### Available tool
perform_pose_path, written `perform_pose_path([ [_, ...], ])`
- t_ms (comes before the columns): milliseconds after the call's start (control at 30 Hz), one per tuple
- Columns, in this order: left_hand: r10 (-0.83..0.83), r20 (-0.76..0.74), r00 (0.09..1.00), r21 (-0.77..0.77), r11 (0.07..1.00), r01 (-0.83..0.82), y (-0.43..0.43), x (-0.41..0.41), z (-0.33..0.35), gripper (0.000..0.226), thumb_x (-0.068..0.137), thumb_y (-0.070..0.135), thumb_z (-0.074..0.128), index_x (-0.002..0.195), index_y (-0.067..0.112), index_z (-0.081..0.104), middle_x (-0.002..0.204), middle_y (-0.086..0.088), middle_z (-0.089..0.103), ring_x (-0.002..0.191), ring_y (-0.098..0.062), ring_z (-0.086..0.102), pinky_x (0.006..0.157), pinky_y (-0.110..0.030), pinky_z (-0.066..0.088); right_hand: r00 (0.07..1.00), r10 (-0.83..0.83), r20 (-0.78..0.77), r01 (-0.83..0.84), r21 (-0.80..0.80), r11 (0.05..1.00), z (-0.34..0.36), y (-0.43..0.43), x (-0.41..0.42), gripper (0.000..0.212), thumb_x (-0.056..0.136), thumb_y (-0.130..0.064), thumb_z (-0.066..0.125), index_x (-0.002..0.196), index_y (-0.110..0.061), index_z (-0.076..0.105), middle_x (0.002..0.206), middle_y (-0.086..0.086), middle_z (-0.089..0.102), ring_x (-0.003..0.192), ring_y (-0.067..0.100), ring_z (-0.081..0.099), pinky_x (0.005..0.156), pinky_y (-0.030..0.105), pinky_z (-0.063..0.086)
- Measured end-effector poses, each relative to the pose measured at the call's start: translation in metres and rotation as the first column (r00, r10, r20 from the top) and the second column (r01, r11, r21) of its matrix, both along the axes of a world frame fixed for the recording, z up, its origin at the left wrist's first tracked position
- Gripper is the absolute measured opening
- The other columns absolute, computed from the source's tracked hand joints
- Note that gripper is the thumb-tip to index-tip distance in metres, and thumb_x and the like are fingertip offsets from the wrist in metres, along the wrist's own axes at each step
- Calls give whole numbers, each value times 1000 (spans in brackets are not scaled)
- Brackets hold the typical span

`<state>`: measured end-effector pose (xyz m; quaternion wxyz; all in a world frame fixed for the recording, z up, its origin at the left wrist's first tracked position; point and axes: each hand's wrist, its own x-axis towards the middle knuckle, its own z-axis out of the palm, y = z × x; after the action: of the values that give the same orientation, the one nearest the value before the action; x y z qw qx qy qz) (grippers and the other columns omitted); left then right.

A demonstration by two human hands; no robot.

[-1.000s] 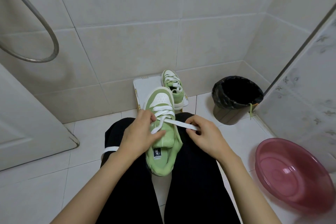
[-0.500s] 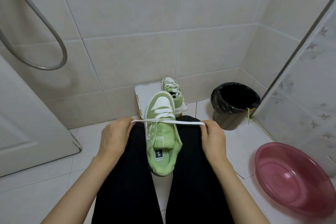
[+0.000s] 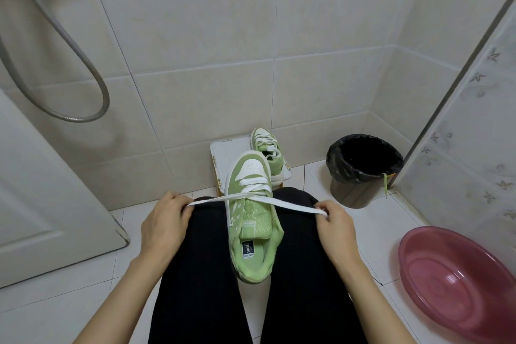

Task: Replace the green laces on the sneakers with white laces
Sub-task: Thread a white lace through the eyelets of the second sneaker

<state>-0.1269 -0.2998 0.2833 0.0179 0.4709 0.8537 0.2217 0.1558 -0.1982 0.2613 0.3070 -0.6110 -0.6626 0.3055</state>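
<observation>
Green sneaker (image 3: 251,212) sits on the lap between the thighs, toe away; second sneaker (image 3: 266,151) on a white board (image 3: 223,153) by the wall. Left hand (image 3: 164,223) and right hand (image 3: 335,229) each pinch one end of the white lace (image 3: 293,206), stretched taut across the tongue.

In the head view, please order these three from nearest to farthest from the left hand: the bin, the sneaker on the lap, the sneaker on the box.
From the left hand:
1. Sneaker on the lap, just to its right.
2. Sneaker on the box, ahead by the wall.
3. Bin, farther right still.
</observation>
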Motion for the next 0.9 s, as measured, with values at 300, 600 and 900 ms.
perform_pose_path([
  [300,-10,85,996,25,1000,8,-8,3,-11,26,91,9,53,114,13,65,110,-6,57,102,-25,51,79,-33,41,998,40,-39,-41,-34,999,-6,5,17,29,99,-13,34,77,-15,53,75,0,55,74,21,51,67,36,41],
  [600,-591,-112,799,35,801,597,53,76,16,36,88,29,63,123,27,57,117,7,48,106,-13,44,86,-23,29,903,-4,-429,-2,-12,1000,37,22,-1,30,89,-7,38,83,-19,64,59,-15,53,57,1,48,60,28,44],
  [900,-347,162,924,226,924,308,81,72,19,2,89,18,64,90,18,66,84,8,55,78,-14,54,68,-30,42,971,92,-219,-125,-142,982,7,38,31,21,91,-9,53,78,-20,65,66,-4,58,63,12,51,62,26,41],
])
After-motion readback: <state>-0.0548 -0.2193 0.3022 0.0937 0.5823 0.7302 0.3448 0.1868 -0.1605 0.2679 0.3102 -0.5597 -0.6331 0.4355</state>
